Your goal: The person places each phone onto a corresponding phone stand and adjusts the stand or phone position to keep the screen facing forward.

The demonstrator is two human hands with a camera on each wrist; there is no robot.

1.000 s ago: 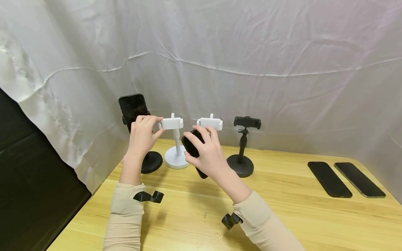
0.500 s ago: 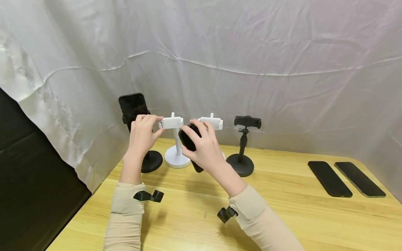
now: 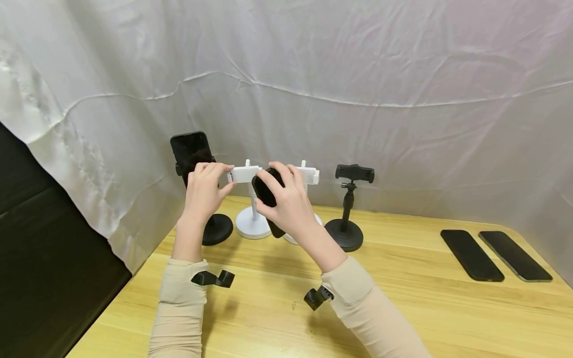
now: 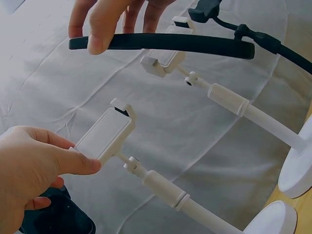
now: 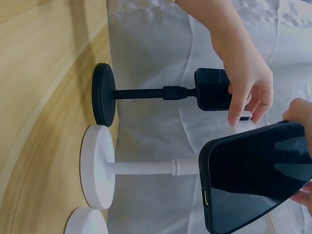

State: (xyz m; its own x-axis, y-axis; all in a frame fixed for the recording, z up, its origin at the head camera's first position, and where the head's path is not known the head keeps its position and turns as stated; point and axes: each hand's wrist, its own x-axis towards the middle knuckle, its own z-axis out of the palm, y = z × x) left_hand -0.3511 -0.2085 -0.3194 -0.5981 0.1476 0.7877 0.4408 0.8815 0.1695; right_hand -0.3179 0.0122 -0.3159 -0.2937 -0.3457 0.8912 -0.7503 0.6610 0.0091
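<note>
My left hand [image 3: 202, 191] pinches the left end of the clamp [image 4: 105, 134] on the left white phone stand [image 3: 253, 223]. In my right hand [image 3: 291, 206] is a black smartphone [image 5: 258, 175], gripped by its edges and tilted, close in front of that clamp. Seen from the left wrist, the phone appears edge-on above the white clamp, apart from it. The right white phone stand [image 4: 226, 100] is partly hidden behind my right hand in the head view.
At the left, a black stand [image 3: 217, 229] bears an upright phone [image 3: 190, 149]. A black stand [image 3: 344, 233] with a bare clamp is on the right. Two phones [image 3: 472, 255] lie on the wooden table [image 3: 403, 298] farther right. A grey cloth [image 3: 358, 59] hangs behind.
My right hand has moved the smartphone left and upward, nearer to the left white stand's clamp. My left hand has kept its pinch there.
</note>
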